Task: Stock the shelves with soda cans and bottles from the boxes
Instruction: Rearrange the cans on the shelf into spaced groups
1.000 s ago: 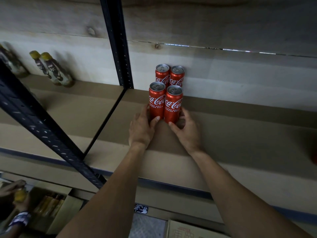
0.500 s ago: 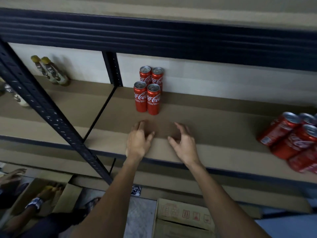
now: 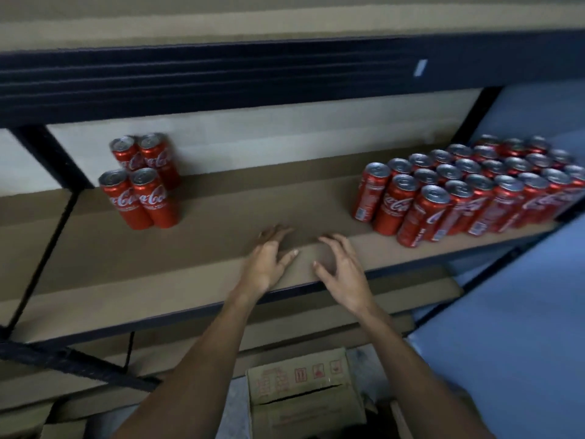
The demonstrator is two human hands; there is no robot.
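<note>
My left hand [image 3: 269, 261] and my right hand [image 3: 343, 274] hang over the front part of the shelf [image 3: 221, 217], side by side and holding nothing; the fingers [image 3: 278, 231] of both are spread and a little curved; whether they touch the board I cannot tell. At the back left of the shelf stand 4 cans [image 3: 141, 185], 2 by 2 and touching; at the right end stands a large group of cans [image 3: 474, 191] in close rows. Below the shelf, between my forearms, is a cardboard box [image 3: 304, 381] with its top partly open; what is inside I cannot see. I judge the cans slim, smooth and rather heavy if full, so they tip easily; I would take each one around the middle of its body, not at the rim.
</note>
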